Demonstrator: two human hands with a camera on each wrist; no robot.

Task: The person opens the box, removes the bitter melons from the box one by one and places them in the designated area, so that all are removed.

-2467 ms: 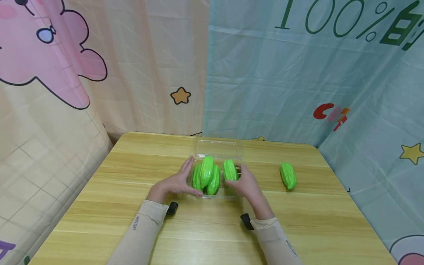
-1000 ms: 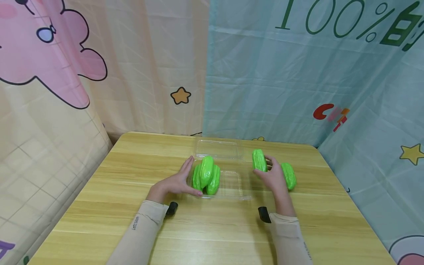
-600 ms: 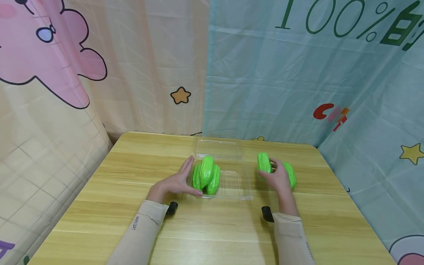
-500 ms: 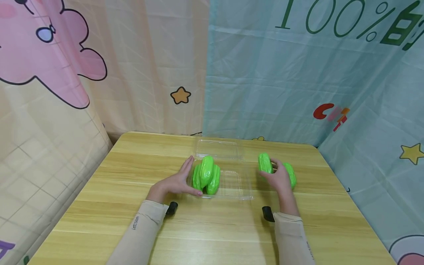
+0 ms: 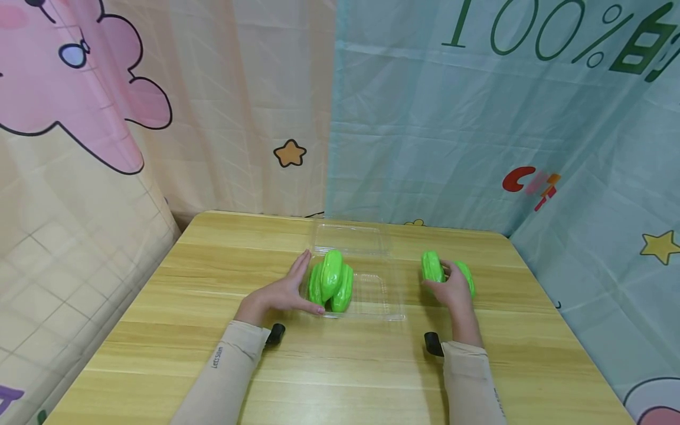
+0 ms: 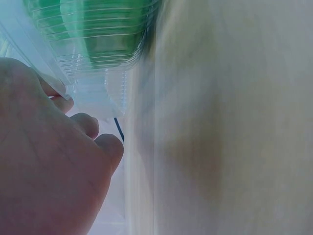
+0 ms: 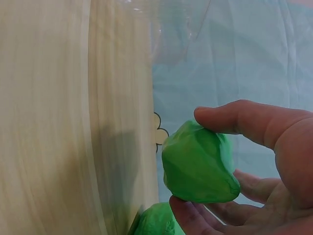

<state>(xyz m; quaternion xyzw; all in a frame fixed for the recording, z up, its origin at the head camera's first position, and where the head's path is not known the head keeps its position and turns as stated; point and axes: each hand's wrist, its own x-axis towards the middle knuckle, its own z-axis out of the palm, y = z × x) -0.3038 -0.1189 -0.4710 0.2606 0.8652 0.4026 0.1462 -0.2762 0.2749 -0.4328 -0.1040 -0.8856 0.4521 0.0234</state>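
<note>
A clear hinged plastic box (image 5: pixel 372 298) lies open on the table, with several ribbed green fruits (image 5: pixel 332 274) heaped in its left part. My left hand (image 5: pixel 278 293) holds the box's left side, thumb at the front rim; in the left wrist view, fingers meet the rim. To the right of the box, my right hand (image 5: pixel 450 287) grips another green ribbed fruit (image 7: pixel 198 164) between thumb and fingers, held above the tabletop. A further green fruit (image 5: pixel 466 277) lies just beyond that hand, partly hidden by it.
The box's clear lid (image 5: pixel 347 239) is folded back toward the table's far edge. A wooden table (image 5: pixel 340 366) spans the area in front of me. Printed curtains (image 5: pixel 425 130) hang behind it and along both sides.
My right hand has lifted a green fruit out of the box's right part and carried it right, lowering it beside the lone fruit. My left hand has stayed in place.
</note>
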